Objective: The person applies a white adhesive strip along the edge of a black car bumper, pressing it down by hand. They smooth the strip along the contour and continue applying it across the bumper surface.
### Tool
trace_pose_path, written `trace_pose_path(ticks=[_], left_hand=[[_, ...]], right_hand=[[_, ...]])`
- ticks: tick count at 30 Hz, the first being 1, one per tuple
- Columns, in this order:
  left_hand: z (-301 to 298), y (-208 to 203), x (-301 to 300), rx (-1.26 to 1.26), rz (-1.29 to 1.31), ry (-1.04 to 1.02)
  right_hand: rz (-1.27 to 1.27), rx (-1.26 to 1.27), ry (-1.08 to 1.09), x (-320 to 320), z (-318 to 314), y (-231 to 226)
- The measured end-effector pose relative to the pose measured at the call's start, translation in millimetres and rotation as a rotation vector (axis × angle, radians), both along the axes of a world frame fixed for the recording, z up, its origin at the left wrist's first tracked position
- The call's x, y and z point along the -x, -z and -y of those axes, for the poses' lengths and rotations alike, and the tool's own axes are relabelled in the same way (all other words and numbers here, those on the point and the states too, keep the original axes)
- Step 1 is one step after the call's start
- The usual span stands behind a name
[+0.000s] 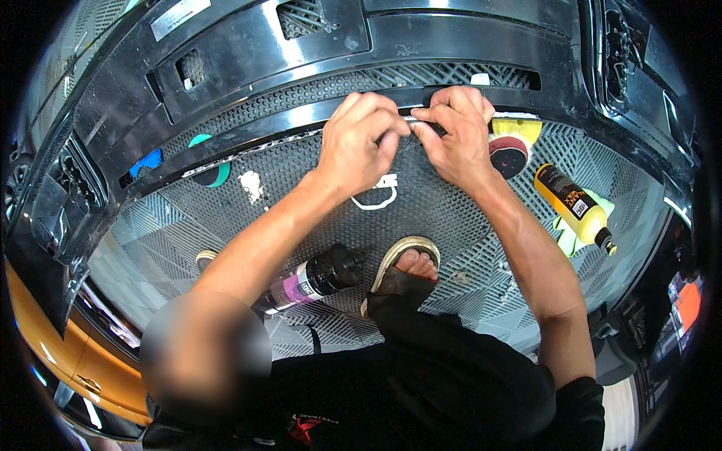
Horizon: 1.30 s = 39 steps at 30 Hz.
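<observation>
A glossy black car bumper (466,37) spans the far side, with a thin whitish strip (297,138) along its near lower edge. Both hands meet at this edge, fingertips almost touching. My left hand (357,143) is closed in a pinch, its fingers curled; what lies in them is hidden. Thumb and forefinger of my right hand (457,131) close over a short whitish piece of the strip at the edge. Below the hands, a white loop of cord (376,204) lies on the floor. Just right of my right hand is a round dark-red and black pad (508,157).
A yellow bottle (571,201) lies on a green cloth (568,239) at right. A black bottle with a purple label (304,279) is near my sandalled foot (416,264). White scraps (251,187) and a teal-rimmed pad (219,174) are at left. An orange car (64,349) stands lower left.
</observation>
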<state>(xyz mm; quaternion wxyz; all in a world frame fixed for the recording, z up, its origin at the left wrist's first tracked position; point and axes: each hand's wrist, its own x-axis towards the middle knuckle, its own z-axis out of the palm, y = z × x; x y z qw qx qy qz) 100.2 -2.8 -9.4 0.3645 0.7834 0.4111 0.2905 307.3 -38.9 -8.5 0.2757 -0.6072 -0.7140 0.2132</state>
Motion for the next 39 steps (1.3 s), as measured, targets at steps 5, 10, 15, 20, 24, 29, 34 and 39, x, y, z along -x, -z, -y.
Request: trace_pose_path(ticks=[5,10,15,20,24,29,34,39], left_hand=[[-1,-11,-9,0.032,-0.111,-0.051],[2,-8,-9,-0.090,-0.193,-0.031],[2,-1,-10,-0.120,-0.137,-0.049],[4,7,-10,-0.148,-0.088,-0.049],[4,7,-9,-0.110,-0.064,-0.046],[0,-2,-9,-0.046,-0.004,-0.081],[-3,-7,-9,-0.084,-0.095,-0.034],[-3,2,-1,-0.088,-0.050,0.008]], right_hand=[[-0.013,0.005,0.014,-1,1,1],[-0.051,0.036,0.021,0,-1,-2],[-0.015,0.067,0.014,-1,-1,-9],[0.065,0.025,-0.039,-2,1,-5],[0.006,0.013,0.006,0,1,0],[-0.034,0.008,0.029,2,0,-1],[-0.042,0.045,0.019,-1,2,2],[-0.011,0.087,0.012,0,-1,-6]])
